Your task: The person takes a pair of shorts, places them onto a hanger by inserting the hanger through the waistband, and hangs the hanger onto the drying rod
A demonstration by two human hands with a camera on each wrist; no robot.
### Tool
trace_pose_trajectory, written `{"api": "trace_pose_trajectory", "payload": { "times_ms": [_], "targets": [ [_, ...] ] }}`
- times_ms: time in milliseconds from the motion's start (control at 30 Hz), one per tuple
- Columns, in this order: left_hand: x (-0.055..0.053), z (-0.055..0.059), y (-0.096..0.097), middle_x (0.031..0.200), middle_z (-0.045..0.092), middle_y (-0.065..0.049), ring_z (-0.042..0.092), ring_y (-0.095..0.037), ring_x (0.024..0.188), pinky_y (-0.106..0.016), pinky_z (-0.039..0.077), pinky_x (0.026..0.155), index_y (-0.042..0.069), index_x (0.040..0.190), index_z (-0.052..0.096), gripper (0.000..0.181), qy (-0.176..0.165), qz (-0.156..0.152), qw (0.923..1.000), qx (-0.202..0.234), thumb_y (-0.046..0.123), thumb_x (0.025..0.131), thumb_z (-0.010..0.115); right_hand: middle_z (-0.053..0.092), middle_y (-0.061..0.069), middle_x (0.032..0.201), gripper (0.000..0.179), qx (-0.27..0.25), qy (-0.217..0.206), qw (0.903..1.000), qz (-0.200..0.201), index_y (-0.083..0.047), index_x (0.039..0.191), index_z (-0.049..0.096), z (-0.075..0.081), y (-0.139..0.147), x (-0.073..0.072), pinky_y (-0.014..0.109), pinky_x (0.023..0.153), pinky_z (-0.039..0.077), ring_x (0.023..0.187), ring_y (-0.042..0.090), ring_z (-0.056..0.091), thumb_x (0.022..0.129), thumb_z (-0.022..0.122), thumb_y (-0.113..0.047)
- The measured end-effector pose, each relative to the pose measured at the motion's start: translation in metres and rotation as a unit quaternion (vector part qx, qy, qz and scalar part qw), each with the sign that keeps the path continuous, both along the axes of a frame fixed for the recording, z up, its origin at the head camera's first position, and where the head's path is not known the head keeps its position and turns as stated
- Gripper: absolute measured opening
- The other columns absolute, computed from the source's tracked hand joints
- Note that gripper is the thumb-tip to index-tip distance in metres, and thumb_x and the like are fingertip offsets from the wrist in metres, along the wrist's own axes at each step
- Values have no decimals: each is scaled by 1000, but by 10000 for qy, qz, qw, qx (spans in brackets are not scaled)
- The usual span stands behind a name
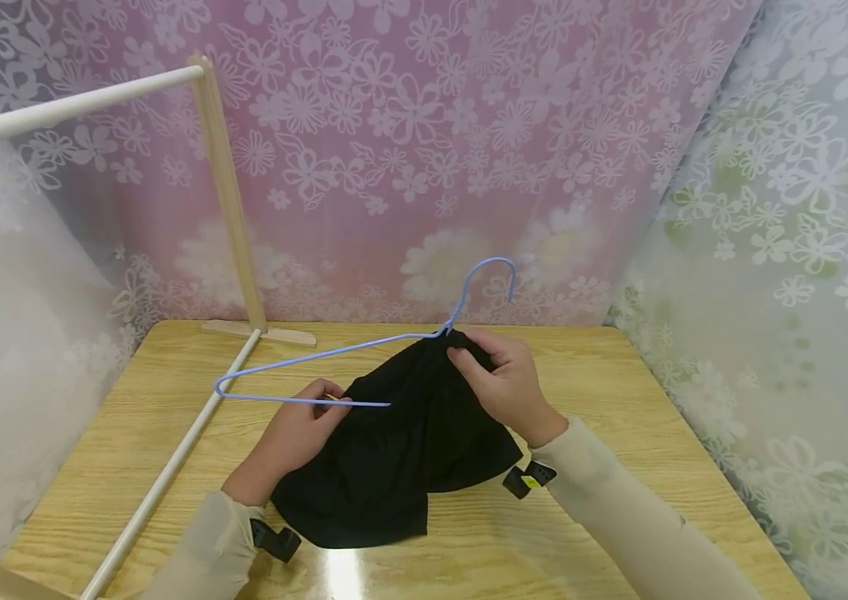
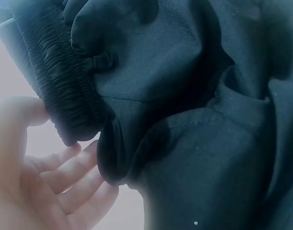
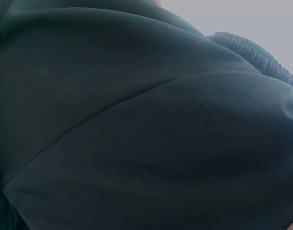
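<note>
Well apart from each other, the left hand (image 1: 303, 429) and the right hand (image 1: 506, 379) both pinched a pair of black shorts (image 1: 378, 475), held up over a wooden table (image 1: 604, 400). Thumb and fingers of the left hand met on the gathered waistband (image 2: 64, 81); the right hand gripped the cloth just beside the neck of a blue hanger (image 1: 333, 352). The hanger's hook pointed up and its left half stuck out in the open, the lower bar crossing the left fingers and the cloth; its right half was hidden by the shorts. Whether the hem touched the tabletop could not be told. Left of them stood a rack (image 1: 228, 200) with white rods, before a pink flowered curtain (image 1: 363, 125).
</note>
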State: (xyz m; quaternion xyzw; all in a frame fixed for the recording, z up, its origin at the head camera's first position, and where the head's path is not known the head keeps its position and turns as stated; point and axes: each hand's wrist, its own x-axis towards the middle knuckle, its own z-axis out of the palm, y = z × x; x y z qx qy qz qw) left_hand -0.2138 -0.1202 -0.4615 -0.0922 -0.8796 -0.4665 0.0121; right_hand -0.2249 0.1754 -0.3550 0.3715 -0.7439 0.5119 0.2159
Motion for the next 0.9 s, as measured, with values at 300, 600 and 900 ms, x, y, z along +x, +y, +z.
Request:
{"api": "trace_pose_trajectory", "payload": {
  "times_ms": [300,600,900],
  "targets": [
    [0,-3,2,95,67,0,62,-16,85,-35,50,77,15,113,65,17,-80,-12,9999,76,23,98,65,75,13,87,20,-1,20,10000,26,1,104,75,-6,2,-2,22,67,54,74,13,70,93,64,13],
    [-3,-8,2,85,61,-1,55,-18,77,-34,45,69,12,101,63,8,-74,-72,9999,116,18,98,68,76,10,89,14,-13,-234,9997,31,-1,106,75,-7,4,-1,25,69,56,76,14,71,98,63,3],
    [-2,-6,0,73,47,-1,47,-17,66,-30,38,61,12,89,52,13,-27,-225,9997,-2,9,94,64,76,12,94,17,7,-399,9992,-58,-1,108,75,-8,5,-2,25,73,57,81,13,72,99,62,4]
  ]
}}
